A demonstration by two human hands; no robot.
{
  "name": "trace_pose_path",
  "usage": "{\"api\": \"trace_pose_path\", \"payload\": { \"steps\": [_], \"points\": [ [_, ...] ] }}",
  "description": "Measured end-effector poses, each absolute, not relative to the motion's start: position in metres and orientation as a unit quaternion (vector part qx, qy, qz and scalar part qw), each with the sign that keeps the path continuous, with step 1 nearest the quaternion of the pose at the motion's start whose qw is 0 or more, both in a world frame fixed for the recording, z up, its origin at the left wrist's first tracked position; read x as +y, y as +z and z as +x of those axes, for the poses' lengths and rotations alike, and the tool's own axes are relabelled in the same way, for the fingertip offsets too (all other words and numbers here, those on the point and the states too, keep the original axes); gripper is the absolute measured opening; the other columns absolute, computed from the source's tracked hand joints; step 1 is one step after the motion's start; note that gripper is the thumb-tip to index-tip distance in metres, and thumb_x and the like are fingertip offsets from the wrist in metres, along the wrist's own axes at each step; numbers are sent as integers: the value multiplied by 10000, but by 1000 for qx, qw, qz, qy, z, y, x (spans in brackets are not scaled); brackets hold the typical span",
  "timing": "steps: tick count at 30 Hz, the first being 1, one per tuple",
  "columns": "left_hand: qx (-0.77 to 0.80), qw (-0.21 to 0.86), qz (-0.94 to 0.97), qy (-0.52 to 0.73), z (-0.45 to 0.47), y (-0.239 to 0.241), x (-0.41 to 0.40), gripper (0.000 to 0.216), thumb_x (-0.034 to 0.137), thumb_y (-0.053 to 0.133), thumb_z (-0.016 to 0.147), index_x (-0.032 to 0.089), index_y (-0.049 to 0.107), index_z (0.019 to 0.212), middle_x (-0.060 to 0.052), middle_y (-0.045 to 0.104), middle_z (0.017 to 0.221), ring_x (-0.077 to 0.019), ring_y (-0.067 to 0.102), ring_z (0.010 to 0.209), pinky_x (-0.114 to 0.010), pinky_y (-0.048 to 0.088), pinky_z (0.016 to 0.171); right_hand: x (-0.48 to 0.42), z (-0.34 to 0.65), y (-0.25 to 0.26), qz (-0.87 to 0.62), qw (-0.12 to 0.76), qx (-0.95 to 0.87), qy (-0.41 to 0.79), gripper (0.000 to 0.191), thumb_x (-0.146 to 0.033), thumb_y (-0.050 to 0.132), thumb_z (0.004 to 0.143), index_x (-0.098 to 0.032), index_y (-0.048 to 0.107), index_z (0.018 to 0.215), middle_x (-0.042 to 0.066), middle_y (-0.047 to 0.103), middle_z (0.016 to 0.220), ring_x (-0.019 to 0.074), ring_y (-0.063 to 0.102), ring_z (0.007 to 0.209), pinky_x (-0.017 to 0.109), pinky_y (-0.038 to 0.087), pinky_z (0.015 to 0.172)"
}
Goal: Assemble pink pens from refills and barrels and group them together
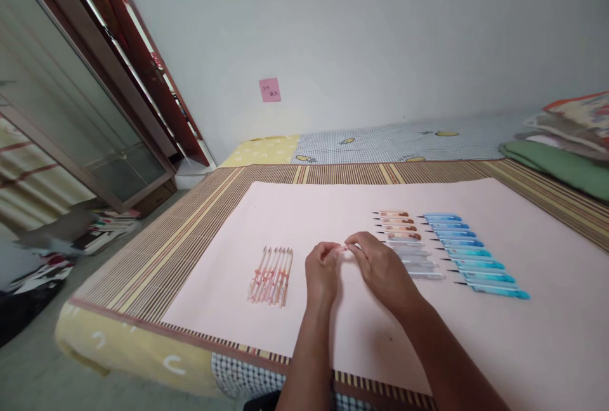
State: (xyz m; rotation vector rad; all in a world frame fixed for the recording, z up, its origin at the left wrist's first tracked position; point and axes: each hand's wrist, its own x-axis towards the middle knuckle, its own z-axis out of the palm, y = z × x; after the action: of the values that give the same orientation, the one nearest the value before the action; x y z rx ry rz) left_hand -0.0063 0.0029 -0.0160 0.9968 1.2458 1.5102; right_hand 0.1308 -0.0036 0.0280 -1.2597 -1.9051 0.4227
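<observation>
My left hand (322, 268) and my right hand (375, 265) meet above the middle of a pale pink sheet, fingertips pinched. Between them is a slim pen (341, 248) with pink-red markings, mostly covered by my fingers. Left of my hands lies a row of clear pens with pink-red patterns (271, 276), side by side, tips pointing away from me. To the right are brown-ended pens (397, 228), grey translucent pens (419, 262) partly behind my right hand, and a column of blue and teal pens (471, 252) with dark tips pointing left.
The pink sheet (214, 284) lies on a striped mat (157, 265) over a bed. Folded cloths and a green blanket (556, 167) are stacked at the far right. A pink note (269, 90) sticks to the wall. Books (111, 227) lie on the floor by a glass-panelled door.
</observation>
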Motion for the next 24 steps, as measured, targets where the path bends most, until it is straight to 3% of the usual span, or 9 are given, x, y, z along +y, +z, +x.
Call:
{"api": "trace_pose_path", "payload": {
  "steps": [4,8,13,17,21,24],
  "points": [
    [511,437,394,627,-7,-12,0,114,87,702,755,191,747,742,-35,683,757,-182,574,761,-252,411,738,-3,135,29,-512,442,-730,93,242,-331,369,1019,-230,588,1002,79,669,985,226,638,931,326,461,833],
    [503,456,396,618,-6,-13,2,112,80,720,734,188,728,707,-21,670,721,-169,568,732,-242,414,704,0,140,26,-522,373,-755,137,223,-310,378,1003,-239,585,957,59,666,956,215,638,851,322,448,762],
    [508,491,255,660,-17,-11,9,73,92,717,763,144,692,807,-48,706,726,-159,651,720,-244,481,700,7,149,18,-559,379,-721,154,231,-327,395,978,-232,603,947,81,700,986,232,641,900,338,440,788],
    [477,479,179,715,-38,-3,7,58,91,645,862,133,657,899,-101,753,822,-174,716,805,-267,550,748,10,158,11,-590,301,-710,240,216,-281,410,932,-232,621,926,71,729,959,236,644,879,334,424,755],
    [456,492,94,736,-54,5,2,47,89,636,899,123,654,873,-117,758,854,-137,709,732,-185,544,626,10,161,1,-576,250,-706,328,151,-256,463,888,-233,600,829,40,725,835,207,625,763,297,383,657],
    [415,553,11,722,-56,12,1,121,55,598,909,111,641,811,-111,742,816,-120,689,659,-170,549,579,11,160,-6,-589,226,-713,307,146,-247,498,879,-222,597,776,33,687,774,192,592,714,283,339,619]
  ]
}}
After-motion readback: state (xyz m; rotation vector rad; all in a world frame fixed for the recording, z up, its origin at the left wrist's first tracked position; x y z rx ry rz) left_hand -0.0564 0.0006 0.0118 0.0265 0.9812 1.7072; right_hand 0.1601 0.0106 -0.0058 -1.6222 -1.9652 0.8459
